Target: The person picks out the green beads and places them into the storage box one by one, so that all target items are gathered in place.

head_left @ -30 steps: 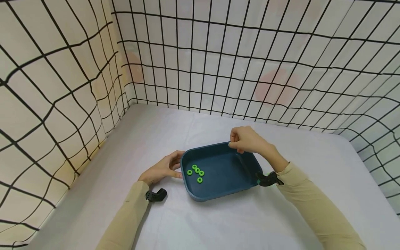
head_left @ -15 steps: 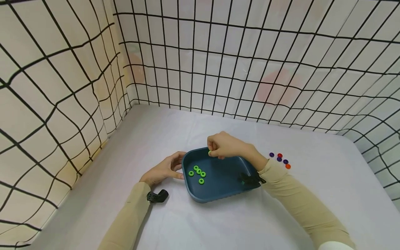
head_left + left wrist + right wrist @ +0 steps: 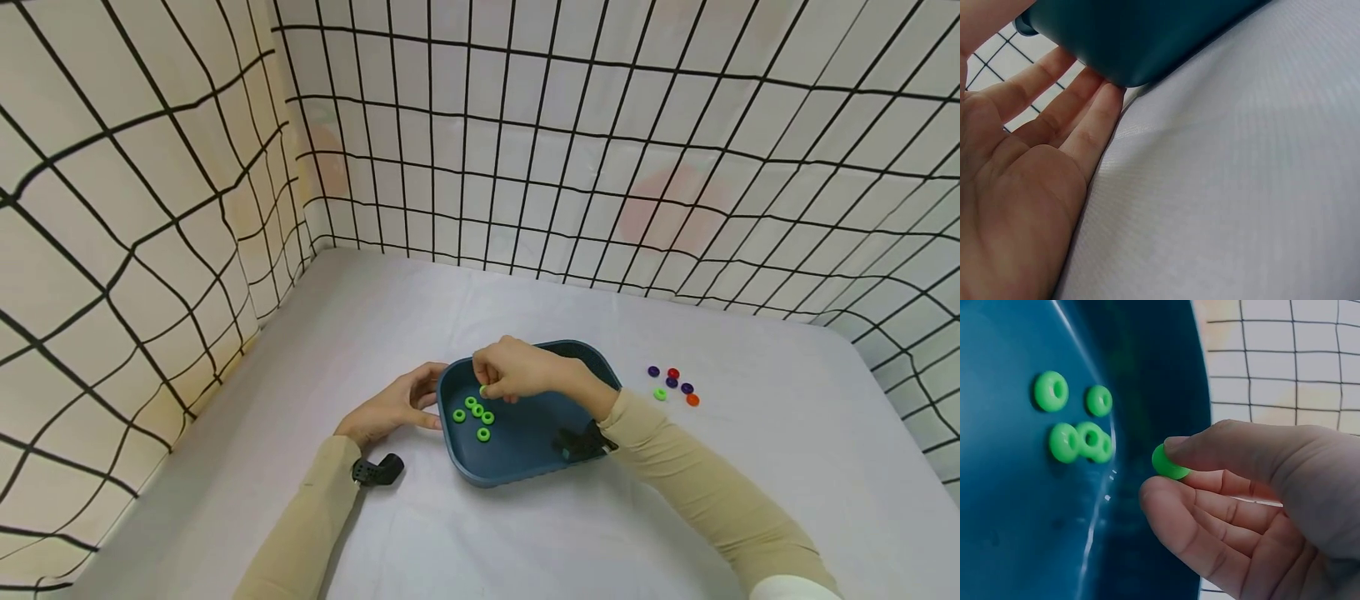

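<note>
A dark blue tray (image 3: pixel 525 458) lies on the white cloth in the head view, with several green rings (image 3: pixel 477 411) at its left end. Outside that end is my left hand (image 3: pixel 390 408), its fingers spread and resting against the wall; the left wrist view has the fingertips at the tray's lower corner (image 3: pixel 1141 56). My right hand (image 3: pixel 517 367) is over the tray's far left part. Between thumb and finger it pinches another green ring (image 3: pixel 1168 464), close above the tray floor beside the loose rings (image 3: pixel 1051 392) in the right wrist view.
Right of the tray, several purple rings (image 3: pixel 671 383), a red ring (image 3: pixel 673 373), an orange ring (image 3: pixel 692 400) and a green ring (image 3: pixel 660 394) lie on the cloth. Black wire mesh (image 3: pixel 487 167) with white sheeting behind it walls the back and sides.
My right hand has moved left and down into the tray with the green ring, uncovering the rings on the cloth at right. The left hand has kept its place at the tray's end.
</note>
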{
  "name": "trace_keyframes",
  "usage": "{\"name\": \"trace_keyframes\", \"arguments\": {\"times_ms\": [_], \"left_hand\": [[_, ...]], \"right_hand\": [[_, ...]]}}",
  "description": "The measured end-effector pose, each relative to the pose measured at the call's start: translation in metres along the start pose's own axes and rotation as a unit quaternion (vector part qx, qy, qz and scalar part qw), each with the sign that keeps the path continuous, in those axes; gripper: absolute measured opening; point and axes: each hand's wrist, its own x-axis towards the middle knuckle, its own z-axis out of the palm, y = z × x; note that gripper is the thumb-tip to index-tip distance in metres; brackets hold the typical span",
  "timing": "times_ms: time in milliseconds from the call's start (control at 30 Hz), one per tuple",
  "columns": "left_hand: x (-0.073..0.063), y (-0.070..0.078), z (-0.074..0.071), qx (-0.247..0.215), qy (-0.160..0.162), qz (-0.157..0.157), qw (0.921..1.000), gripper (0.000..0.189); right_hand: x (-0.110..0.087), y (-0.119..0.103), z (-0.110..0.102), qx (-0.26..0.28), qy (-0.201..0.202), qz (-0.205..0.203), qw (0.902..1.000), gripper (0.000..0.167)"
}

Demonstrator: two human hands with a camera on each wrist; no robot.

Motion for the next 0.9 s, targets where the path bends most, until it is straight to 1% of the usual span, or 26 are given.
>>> {"name": "trace_keyframes", "arguments": {"times_ms": [233, 533, 900], "left_hand": [[-0.001, -0.001, 0.000, -0.005, 0.002, -0.004, 1.0000, 0.083], [0.000, 0.001, 0.001, -0.003, 0.004, -0.003, 1.0000, 0.083], [0.000, 0.001, 0.000, -0.007, 0.000, -0.004, 1.0000, 0.085]], "right_hand": [[0.005, -0.004, 0.010, 0.000, -0.032, 0.000, 0.9995, 0.008], [0.010, -0.005, 0.014, -0.013, -0.048, 0.018, 0.9986, 0.003], [0.015, -0.008, 0.018, -0.029, -0.063, 0.034, 0.9970, 0.005]]}}
